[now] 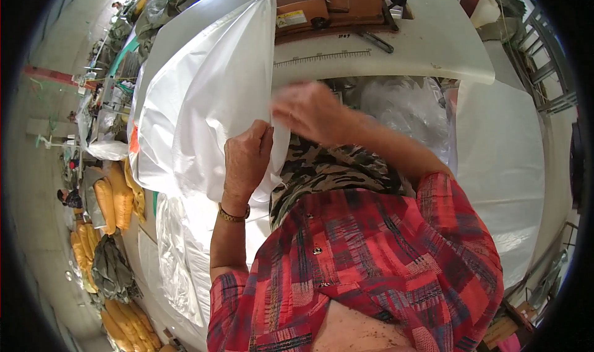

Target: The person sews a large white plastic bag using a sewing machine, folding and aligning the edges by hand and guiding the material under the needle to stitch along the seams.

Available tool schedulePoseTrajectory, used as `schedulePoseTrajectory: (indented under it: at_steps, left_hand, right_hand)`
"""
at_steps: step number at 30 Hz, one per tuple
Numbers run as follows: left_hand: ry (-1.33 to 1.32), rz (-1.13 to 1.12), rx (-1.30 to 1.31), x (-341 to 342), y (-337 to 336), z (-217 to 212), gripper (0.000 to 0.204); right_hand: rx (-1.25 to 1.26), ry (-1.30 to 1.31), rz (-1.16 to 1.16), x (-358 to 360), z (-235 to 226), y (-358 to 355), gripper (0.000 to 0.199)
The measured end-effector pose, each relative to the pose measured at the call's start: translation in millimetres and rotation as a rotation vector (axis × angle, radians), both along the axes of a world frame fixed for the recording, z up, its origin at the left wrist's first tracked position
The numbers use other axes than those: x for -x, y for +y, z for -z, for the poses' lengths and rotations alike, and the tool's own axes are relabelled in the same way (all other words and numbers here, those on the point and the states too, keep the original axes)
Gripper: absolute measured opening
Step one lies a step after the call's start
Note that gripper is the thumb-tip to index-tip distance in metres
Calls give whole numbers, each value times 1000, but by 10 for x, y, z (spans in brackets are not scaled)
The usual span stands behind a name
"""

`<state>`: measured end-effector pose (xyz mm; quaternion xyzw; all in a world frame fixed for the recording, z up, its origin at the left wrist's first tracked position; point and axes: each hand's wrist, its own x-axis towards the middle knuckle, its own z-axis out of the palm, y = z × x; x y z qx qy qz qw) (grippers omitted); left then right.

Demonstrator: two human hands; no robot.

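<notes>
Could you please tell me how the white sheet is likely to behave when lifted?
The white sheet is probably floppy, since it falls in loose folds beside the left hand. Its glossy highlights suggest it may be somewhat slippery. It looks thin, so it is likely light for its size.

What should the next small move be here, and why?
Probably smoothing the edge of the white sheet with the right hand, just above the left hand: the left seems to pinch that edge, which runs up to the brown machine, and the sheet looks creased alongside.
</notes>
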<state>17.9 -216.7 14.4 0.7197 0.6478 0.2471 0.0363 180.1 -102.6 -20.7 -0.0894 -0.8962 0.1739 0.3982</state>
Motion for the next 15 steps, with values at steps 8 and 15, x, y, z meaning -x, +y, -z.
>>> schedulePoseTrajectory:
  at_steps: [8, 15]
  left_hand:
    - [5, 144, 192, 67, 184, -282, 7]
    - [443, -100, -332, 740, 1113, -611, 18]
  right_hand:
    - [-263, -286, 187, 101, -167, 738, 21]
    - [-43, -36, 115, 99, 36, 703, 13]
